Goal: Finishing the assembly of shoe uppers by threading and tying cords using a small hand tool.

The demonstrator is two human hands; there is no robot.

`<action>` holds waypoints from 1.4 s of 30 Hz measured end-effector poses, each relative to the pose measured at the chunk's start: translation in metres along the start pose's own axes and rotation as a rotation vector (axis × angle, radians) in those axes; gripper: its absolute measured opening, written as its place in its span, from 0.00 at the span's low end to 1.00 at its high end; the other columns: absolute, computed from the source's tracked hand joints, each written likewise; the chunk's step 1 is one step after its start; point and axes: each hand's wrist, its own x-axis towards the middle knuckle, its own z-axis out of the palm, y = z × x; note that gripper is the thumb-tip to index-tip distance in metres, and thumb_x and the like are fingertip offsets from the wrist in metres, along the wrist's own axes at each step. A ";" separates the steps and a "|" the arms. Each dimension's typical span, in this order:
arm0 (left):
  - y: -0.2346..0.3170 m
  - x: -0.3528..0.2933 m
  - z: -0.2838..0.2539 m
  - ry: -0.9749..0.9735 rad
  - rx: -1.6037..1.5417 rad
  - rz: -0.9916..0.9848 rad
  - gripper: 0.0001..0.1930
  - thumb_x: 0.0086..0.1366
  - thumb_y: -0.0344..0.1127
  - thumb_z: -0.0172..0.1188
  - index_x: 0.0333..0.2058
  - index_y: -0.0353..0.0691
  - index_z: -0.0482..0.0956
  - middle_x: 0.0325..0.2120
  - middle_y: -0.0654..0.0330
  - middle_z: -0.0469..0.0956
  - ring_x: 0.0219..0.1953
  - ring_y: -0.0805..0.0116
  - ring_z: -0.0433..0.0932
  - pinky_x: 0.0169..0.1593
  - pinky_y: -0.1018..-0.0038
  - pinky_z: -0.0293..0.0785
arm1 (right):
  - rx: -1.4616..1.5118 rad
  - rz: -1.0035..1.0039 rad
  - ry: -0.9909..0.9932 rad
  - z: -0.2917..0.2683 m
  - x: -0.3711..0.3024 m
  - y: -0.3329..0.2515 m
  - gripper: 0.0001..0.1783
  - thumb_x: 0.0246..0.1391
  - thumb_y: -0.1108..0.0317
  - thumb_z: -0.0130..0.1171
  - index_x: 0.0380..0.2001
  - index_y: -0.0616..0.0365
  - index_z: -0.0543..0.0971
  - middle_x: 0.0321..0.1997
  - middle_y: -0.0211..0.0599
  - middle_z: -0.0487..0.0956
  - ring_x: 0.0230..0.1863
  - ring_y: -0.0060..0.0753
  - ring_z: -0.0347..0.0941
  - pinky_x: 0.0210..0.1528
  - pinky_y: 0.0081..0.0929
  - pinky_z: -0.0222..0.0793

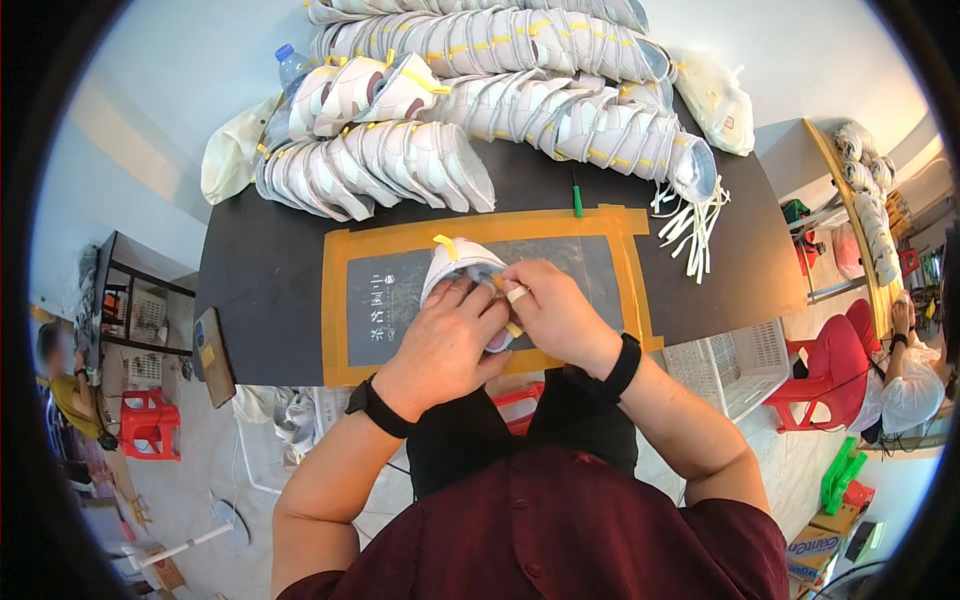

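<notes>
A white shoe upper with a yellow tab stands over the taped mat in front of me, its grey lining partly showing. My left hand grips it, with the fingers bent into its opening. My right hand is closed at the upper's right edge, thumb and forefinger pinched together. A pale band wraps one of its fingers. A small yellowish piece shows between the hands, but I cannot make out what it is. My hands cover much of the upper. Both wrists wear dark bands.
Nested rows of shoe uppers fill the table's far side. White laces hang at right. A green-handled tool lies beyond the mat. A phone rests at the left edge. White crates stand below; other people sit at both sides.
</notes>
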 end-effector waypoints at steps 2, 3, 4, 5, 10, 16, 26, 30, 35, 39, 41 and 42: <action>-0.001 -0.002 0.003 0.084 -0.007 0.032 0.23 0.48 0.39 0.67 0.44 0.38 0.75 0.49 0.50 0.72 0.56 0.45 0.67 0.60 0.55 0.62 | -0.252 -0.025 -0.036 -0.005 -0.003 -0.012 0.11 0.54 0.72 0.54 0.40 0.65 0.71 0.41 0.55 0.72 0.35 0.56 0.77 0.36 0.41 0.75; -0.001 -0.003 0.003 0.083 -0.005 0.032 0.23 0.48 0.39 0.67 0.44 0.38 0.75 0.49 0.50 0.72 0.56 0.45 0.67 0.60 0.55 0.62 | -0.509 -0.050 -0.067 -0.008 -0.003 -0.018 0.11 0.52 0.72 0.55 0.39 0.65 0.70 0.41 0.54 0.71 0.34 0.55 0.77 0.35 0.41 0.75; 0.000 -0.003 0.003 0.097 -0.010 0.025 0.24 0.49 0.39 0.67 0.44 0.37 0.75 0.49 0.50 0.72 0.56 0.45 0.67 0.60 0.55 0.62 | -0.508 -0.050 -0.067 -0.007 -0.003 -0.018 0.11 0.52 0.72 0.55 0.39 0.65 0.70 0.41 0.54 0.71 0.34 0.55 0.77 0.35 0.41 0.75; 0.000 -0.004 0.003 0.110 -0.015 0.018 0.24 0.49 0.39 0.67 0.45 0.37 0.75 0.49 0.50 0.72 0.56 0.45 0.67 0.60 0.55 0.61 | -0.564 -0.039 -0.089 -0.005 -0.004 -0.019 0.12 0.51 0.72 0.56 0.38 0.65 0.70 0.40 0.53 0.71 0.34 0.54 0.77 0.35 0.40 0.75; 0.002 -0.003 0.001 0.097 0.000 0.017 0.25 0.49 0.39 0.67 0.46 0.37 0.75 0.48 0.50 0.72 0.56 0.45 0.67 0.60 0.56 0.62 | -0.641 -0.015 -0.062 0.003 -0.007 -0.016 0.13 0.50 0.73 0.57 0.38 0.64 0.69 0.40 0.54 0.70 0.33 0.54 0.77 0.34 0.39 0.76; 0.000 -0.003 -0.003 0.049 -0.019 0.023 0.24 0.48 0.39 0.67 0.45 0.37 0.75 0.47 0.51 0.72 0.55 0.46 0.68 0.59 0.56 0.62 | -0.168 -0.092 0.113 0.003 0.004 -0.004 0.09 0.54 0.73 0.53 0.37 0.65 0.72 0.40 0.55 0.73 0.37 0.60 0.75 0.40 0.46 0.73; -0.008 -0.009 0.008 0.110 -0.018 0.002 0.26 0.51 0.38 0.66 0.49 0.40 0.72 0.50 0.50 0.71 0.53 0.45 0.69 0.57 0.58 0.65 | -0.488 -0.032 0.006 -0.033 -0.020 -0.039 0.13 0.56 0.62 0.58 0.38 0.59 0.74 0.39 0.48 0.74 0.37 0.55 0.75 0.38 0.43 0.72; -0.005 -0.006 0.004 0.030 -0.084 -0.057 0.24 0.50 0.37 0.66 0.46 0.39 0.72 0.50 0.50 0.71 0.53 0.47 0.69 0.56 0.58 0.66 | -0.296 -0.099 0.139 -0.028 -0.030 -0.038 0.15 0.53 0.59 0.61 0.38 0.57 0.74 0.39 0.44 0.74 0.37 0.52 0.76 0.37 0.41 0.73; -0.015 -0.014 -0.014 -0.017 -0.197 -0.005 0.25 0.51 0.32 0.60 0.51 0.38 0.73 0.53 0.49 0.69 0.53 0.43 0.70 0.56 0.59 0.67 | -0.217 -0.179 0.047 -0.010 -0.048 -0.021 0.13 0.54 0.63 0.58 0.43 0.53 0.75 0.38 0.39 0.74 0.35 0.48 0.76 0.37 0.39 0.74; -0.027 -0.018 -0.037 -0.092 -0.393 0.036 0.22 0.53 0.26 0.54 0.50 0.36 0.74 0.51 0.48 0.71 0.48 0.49 0.74 0.52 0.64 0.71 | -0.430 -0.163 -0.047 -0.007 -0.063 -0.005 0.16 0.52 0.68 0.58 0.46 0.51 0.76 0.46 0.36 0.75 0.37 0.42 0.78 0.36 0.35 0.76; -0.035 -0.014 -0.034 -0.092 -0.411 -0.011 0.22 0.53 0.25 0.54 0.50 0.36 0.74 0.50 0.49 0.71 0.45 0.53 0.75 0.50 0.66 0.72 | -0.449 -0.139 -0.009 -0.006 -0.065 -0.011 0.16 0.51 0.69 0.58 0.46 0.51 0.77 0.46 0.35 0.75 0.36 0.42 0.78 0.36 0.35 0.76; -0.039 -0.011 -0.031 -0.087 -0.434 -0.059 0.21 0.54 0.24 0.55 0.49 0.36 0.74 0.50 0.50 0.72 0.42 0.57 0.76 0.48 0.69 0.72 | -0.473 -0.116 0.022 -0.007 -0.065 -0.014 0.17 0.50 0.69 0.58 0.45 0.51 0.77 0.47 0.34 0.74 0.36 0.41 0.78 0.36 0.34 0.76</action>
